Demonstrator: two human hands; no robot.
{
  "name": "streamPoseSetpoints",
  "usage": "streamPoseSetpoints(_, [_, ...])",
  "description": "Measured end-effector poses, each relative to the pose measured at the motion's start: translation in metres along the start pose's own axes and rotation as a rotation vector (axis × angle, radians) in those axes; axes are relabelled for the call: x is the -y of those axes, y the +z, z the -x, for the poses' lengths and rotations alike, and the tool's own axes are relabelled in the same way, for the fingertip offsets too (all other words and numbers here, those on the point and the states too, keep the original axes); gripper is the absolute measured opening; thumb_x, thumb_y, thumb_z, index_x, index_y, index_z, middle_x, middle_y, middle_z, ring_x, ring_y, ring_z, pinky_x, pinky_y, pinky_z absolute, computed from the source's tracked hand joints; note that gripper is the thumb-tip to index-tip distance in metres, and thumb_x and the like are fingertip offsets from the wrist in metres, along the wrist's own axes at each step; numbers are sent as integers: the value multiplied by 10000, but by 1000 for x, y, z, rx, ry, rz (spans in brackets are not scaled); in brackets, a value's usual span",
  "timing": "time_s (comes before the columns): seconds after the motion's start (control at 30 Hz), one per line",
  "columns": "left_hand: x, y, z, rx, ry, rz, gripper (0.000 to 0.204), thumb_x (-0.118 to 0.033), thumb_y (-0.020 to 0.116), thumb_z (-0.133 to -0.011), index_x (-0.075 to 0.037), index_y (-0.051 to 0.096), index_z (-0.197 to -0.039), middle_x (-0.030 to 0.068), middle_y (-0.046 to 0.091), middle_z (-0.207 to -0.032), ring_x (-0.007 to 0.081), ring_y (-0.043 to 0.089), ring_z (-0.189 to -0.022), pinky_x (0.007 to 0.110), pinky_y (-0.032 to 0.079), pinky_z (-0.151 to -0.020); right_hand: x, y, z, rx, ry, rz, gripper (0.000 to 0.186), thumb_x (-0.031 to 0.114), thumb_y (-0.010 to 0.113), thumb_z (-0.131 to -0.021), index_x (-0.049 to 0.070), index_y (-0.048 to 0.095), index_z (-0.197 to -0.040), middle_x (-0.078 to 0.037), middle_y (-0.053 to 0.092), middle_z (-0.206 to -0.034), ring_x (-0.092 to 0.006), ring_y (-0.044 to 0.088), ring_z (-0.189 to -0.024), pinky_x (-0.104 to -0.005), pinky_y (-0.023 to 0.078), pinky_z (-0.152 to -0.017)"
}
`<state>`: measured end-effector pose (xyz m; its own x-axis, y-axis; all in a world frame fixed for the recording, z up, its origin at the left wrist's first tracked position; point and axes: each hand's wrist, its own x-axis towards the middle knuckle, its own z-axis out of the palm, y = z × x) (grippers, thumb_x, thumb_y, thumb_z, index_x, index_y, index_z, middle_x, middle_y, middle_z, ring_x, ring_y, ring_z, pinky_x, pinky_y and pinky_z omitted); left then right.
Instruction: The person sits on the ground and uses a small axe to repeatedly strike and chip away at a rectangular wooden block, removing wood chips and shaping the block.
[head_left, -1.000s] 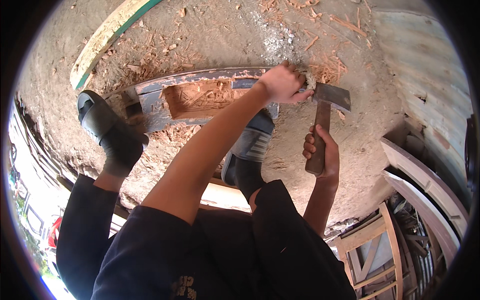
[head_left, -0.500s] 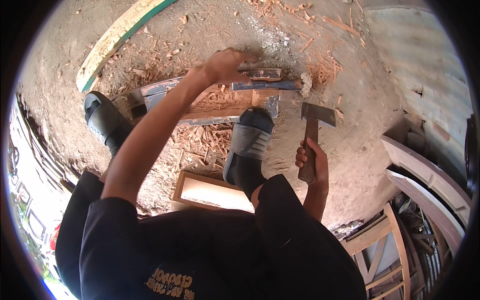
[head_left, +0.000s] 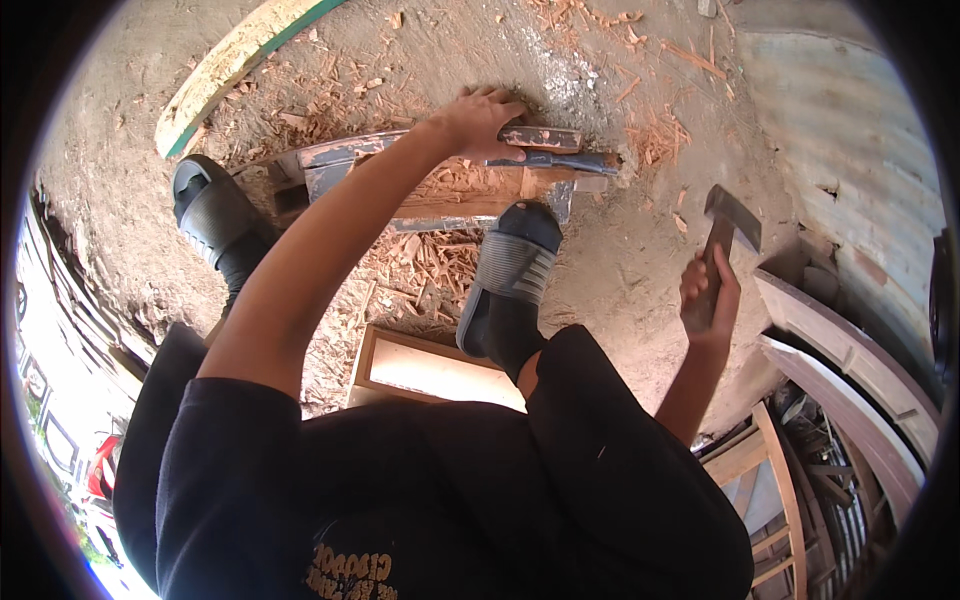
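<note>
In my right hand (head_left: pixel 712 297), fingers wrapped round a brown wooden handle, is a hammer (head_left: pixel 734 218) with a wide dark metal head. It is raised off to the right, apart from the work. Forward of my feet lies a wooden frame piece (head_left: pixel 440 209) with worn grey-blue paint and bare reddish wood. My left hand (head_left: pixel 478 124) lies over its far edge, fingers spread, thumb toward me. Just by that thumb is a dark blue-grey bar (head_left: pixel 575 161) lying along the frame; its far-left part is hidden. My sandalled right foot (head_left: pixel 510 260) presses against the near edge.
Wood shavings (head_left: pixel 425 268) litter the dirt floor. My left foot (head_left: pixel 215 215) stands at the frame's left end. A curved board with a green edge (head_left: pixel 225 75) lies far left. A shallow wooden box (head_left: pixel 430 365) is close to me. Right are corrugated sheeting (head_left: pixel 840 140) and stacked wooden panels (head_left: pixel 850 350).
My left hand has come down from above the frame onto its far edge, fingers spreading. My right hand has carried the hammer to the right, away from the frame, and tilted it.
</note>
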<state>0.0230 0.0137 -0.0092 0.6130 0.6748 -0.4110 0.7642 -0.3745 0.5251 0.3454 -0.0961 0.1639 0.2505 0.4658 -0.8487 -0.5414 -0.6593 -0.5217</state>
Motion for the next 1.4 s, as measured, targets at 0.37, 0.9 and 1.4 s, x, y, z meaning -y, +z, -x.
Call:
streamPoseSetpoints(0.37, [7,-3,-12,5,128,-125,711,-507,654,-721,-129,458,-1291,126,500,-1213,271,413,-1196,509,296,-953,-40,42,2,128,198,107,209,242,562,-884,52,480,-910,-26,470,-670,-95,444,-518,-232,371,-443])
streamPoseSetpoints(0.9, [-38,-39,-25,377,115,-312,742,-292,707,-726,-140,354,-1360,114,555,-1151,272,542,-1094,514,345,-971,-58,24,-4,224,257,18,183,208,566,-871,61,464,-909,-34,478,-672,-107,456,-522,-261,402,-451])
streamPoseSetpoints(1.4, [-41,-30,-25,267,143,-315,845,-546,768,-582,-97,467,-1231,113,555,-1142,281,590,-1017,423,469,-836,-48,-7,4,104,120,-58,192,208,566,-873,43,472,-903,-35,471,-676,-96,449,-520,-232,384,-441])
